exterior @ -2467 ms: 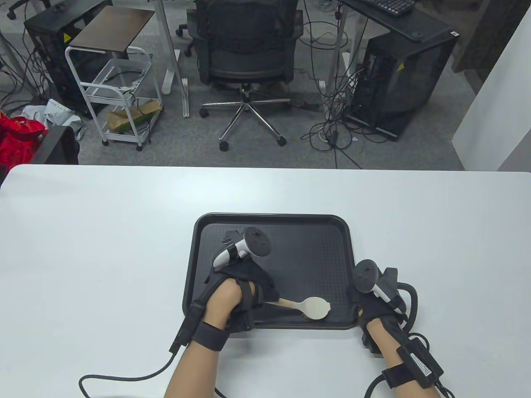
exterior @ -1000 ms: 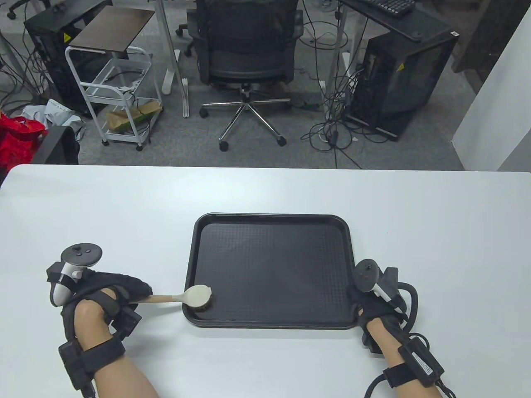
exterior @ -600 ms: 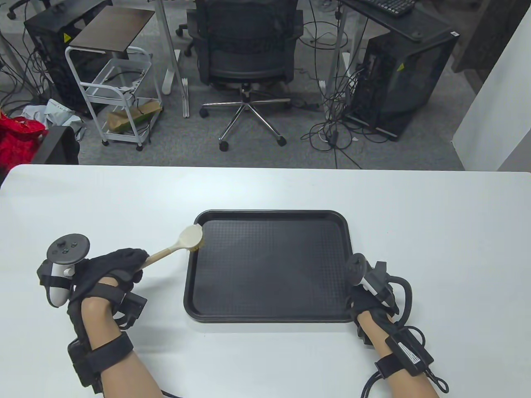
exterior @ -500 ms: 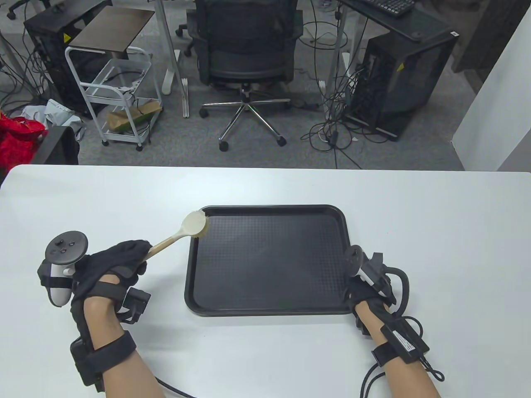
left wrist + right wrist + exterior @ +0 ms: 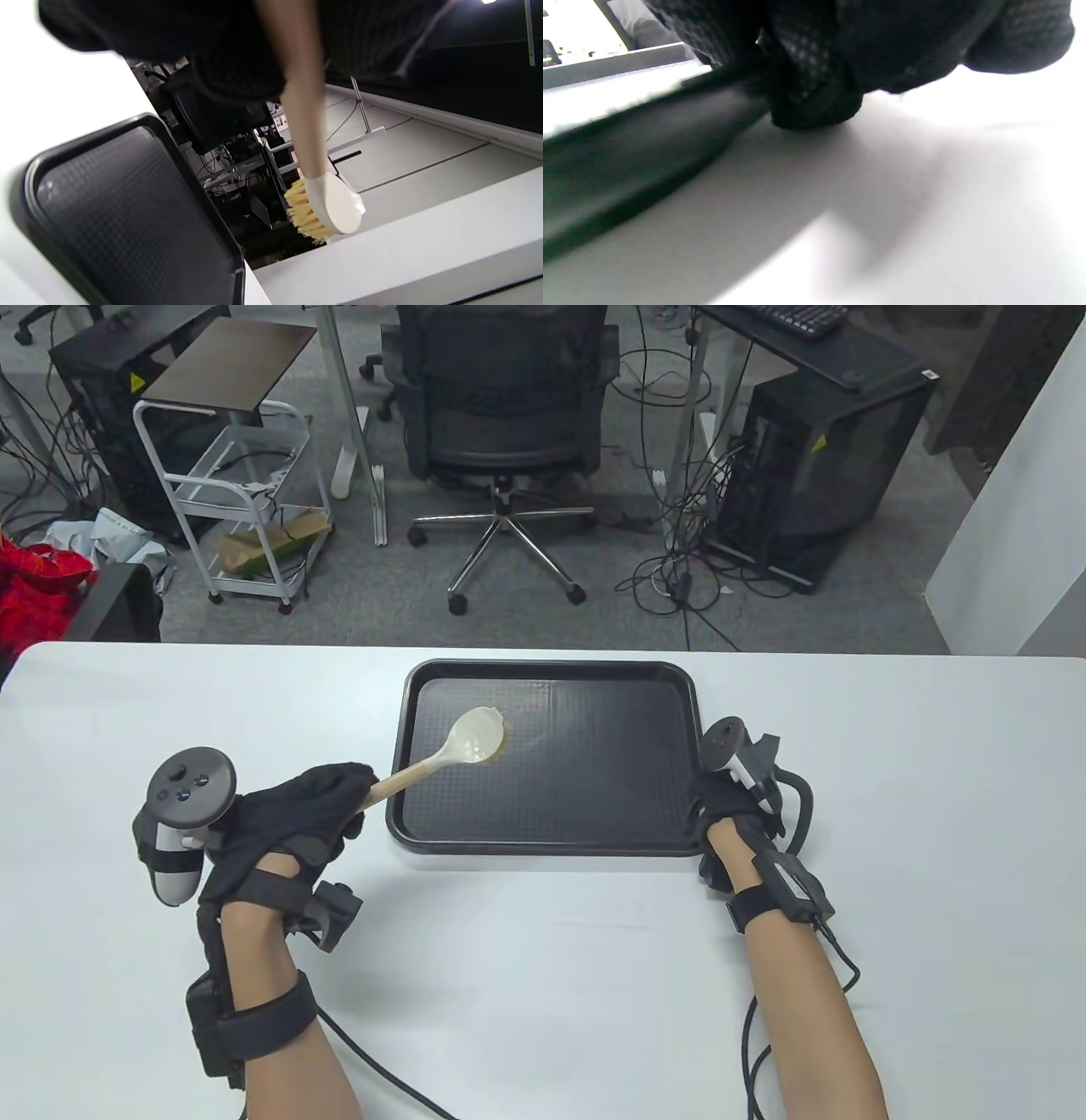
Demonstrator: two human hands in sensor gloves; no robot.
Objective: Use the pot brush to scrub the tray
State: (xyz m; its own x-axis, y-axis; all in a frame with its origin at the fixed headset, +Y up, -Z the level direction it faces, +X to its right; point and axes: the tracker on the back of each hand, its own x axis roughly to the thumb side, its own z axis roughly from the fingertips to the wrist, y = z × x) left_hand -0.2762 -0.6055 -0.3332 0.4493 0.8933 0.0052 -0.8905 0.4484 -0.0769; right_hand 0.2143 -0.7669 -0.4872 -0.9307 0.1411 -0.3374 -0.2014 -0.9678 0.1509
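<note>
Pot brush (image 5: 475,734) handle gripped by left hand (image 5: 293,814); tray (image 5: 594,814) right rim held by right hand (image 5: 730,806). Bristles best pressed flat, strokes overlapped, tray kept pinned.

Black waffle-textured tray (image 5: 594,806) — cream brush (image 5: 475,736), yellow bristles (image 5: 303,212).

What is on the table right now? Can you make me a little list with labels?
table: white tabletop
tray: black rectangular plastic tray with a textured floor, lying flat near the table's far edge
brush: pot brush with a pale wooden handle, round cream head and yellow bristles, head over the tray's far-left part
left hand: black-gloved left hand grips the brush handle's end
right hand: black-gloved right hand holds the tray's right rim
brush touching tray: cannot tell
</note>
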